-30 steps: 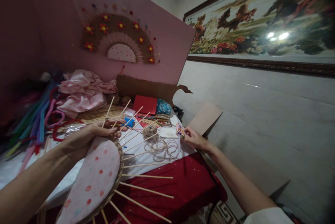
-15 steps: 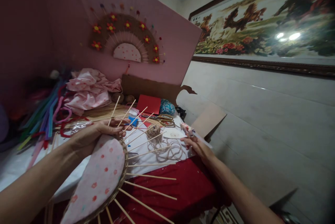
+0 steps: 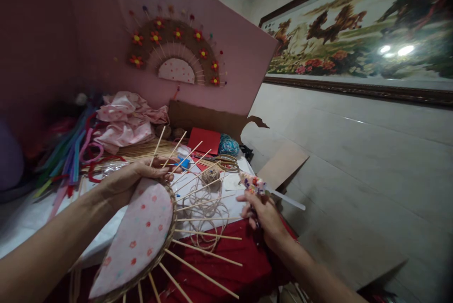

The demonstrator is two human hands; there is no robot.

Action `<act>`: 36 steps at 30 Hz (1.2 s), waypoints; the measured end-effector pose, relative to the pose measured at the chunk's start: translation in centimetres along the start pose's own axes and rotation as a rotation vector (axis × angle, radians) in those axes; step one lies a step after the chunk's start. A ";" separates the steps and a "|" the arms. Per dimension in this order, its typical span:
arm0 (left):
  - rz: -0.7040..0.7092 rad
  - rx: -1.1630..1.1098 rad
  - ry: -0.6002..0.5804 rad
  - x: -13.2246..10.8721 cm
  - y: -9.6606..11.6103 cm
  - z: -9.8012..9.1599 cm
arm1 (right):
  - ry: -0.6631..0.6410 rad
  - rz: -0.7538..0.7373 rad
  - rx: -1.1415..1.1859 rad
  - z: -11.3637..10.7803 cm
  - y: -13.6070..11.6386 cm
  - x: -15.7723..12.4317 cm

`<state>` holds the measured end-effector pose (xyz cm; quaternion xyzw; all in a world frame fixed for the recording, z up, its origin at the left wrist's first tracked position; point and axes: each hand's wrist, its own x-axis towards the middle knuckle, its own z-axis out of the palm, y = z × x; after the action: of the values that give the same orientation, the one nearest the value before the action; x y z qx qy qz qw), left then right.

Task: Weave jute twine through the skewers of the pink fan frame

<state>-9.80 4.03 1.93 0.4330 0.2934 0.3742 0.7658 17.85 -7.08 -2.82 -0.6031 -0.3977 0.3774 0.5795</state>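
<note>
My left hand (image 3: 150, 169) grips the top end of a half-round piece (image 3: 141, 232) covered in pink floral cloth, its fingers around the edge and the upper sticks. Twine runs along its curved rim, and thin wooden sticks (image 3: 205, 233) fan out to the right. My right hand (image 3: 262, 215) is closed round a flower-patterned glue gun (image 3: 253, 183). A white glue stick (image 3: 288, 199) juts out of its back, to the right. The gun is apart from the half-round piece. Loose twine (image 3: 208, 213) lies in loops behind the sticks, with its ball (image 3: 211, 178) further back.
Scissors (image 3: 228, 161), blue yarn (image 3: 229, 145), a red sheet (image 3: 205, 140) and crumpled pink cloth (image 3: 125, 121) lie at the back. Colourful pipe cleaners (image 3: 71, 152) are at the left. A finished half-round fan (image 3: 177, 69) hangs on the pink board. The white wall (image 3: 354, 166) borders the right.
My right hand has turned the glue gun and moved slightly down, so the glue stick shows more. The loose twine loops have shifted left and nearer. My left hand keeps its grip.
</note>
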 end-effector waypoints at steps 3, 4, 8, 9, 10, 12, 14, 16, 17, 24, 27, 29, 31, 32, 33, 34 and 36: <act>0.030 -0.029 -0.045 0.2 -0.3 -0.1 | 0.134 -0.116 0.081 -1.0 -1.2 1.0; 0.036 -0.035 -0.052 0.3 -0.4 -0.2 | 0.130 -0.148 0.094 -1.1 -1.7 1.0; 0.010 -0.063 -0.093 0.5 -0.9 -0.4 | -0.039 -0.218 -0.065 -0.7 -3.9 0.1; 0.005 -0.072 -0.109 0.6 -1.0 -0.5 | -0.110 -0.211 -0.109 -0.3 -4.5 -0.3; 0.005 -0.079 -0.121 0.6 -1.0 -0.5 | -0.184 -0.194 -0.139 0.2 -5.0 -0.7; 0.009 -0.085 -0.129 0.6 -1.1 -0.6 | -0.322 -0.134 -0.179 1.4 -5.9 -1.2; 0.008 -0.080 -0.120 0.6 -1.1 -0.5 | -0.436 -0.068 -0.217 2.8 -6.5 -1.4; 0.003 -0.074 -0.110 0.5 -1.1 -0.3 | -0.512 -0.021 -0.244 4.1 -6.8 -1.2; 0.000 -0.073 -0.108 0.4 -1.0 -0.2 | -0.532 -0.012 -0.252 4.6 -6.8 -1.0; -0.022 -0.061 -0.084 0.4 -1.1 0.0 | -0.580 -0.048 -0.311 6.3 -6.4 0.5; -0.022 -0.057 -0.072 0.5 -1.1 0.0 | -0.578 -0.043 -0.323 5.9 -6.5 0.6; -0.016 -0.053 -0.067 0.4 -1.1 0.1 | -0.571 -0.019 -0.342 5.6 -6.5 0.6; -0.021 -0.039 -0.055 0.3 -1.0 0.2 | -0.576 0.004 -0.364 5.2 -6.4 0.4; -0.027 -0.031 -0.048 0.2 -1.0 0.3 | -0.583 0.010 -0.378 5.1 -6.4 0.4; -0.037 -0.021 -0.038 0.2 -1.0 0.3 | -0.595 0.015 -0.391 4.9 -6.4 0.3; -0.045 -0.012 -0.028 0.2 -0.9 0.3 | -0.602 0.018 -0.397 4.9 -6.4 0.2; -0.049 -0.001 -0.013 0.2 -0.9 0.2 | -0.610 0.026 -0.406 4.8 -6.4 0.0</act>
<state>-9.21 3.74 1.18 0.4276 0.2986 0.3526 0.7770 13.20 -5.14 3.35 -0.5704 -0.6113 0.4605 0.2981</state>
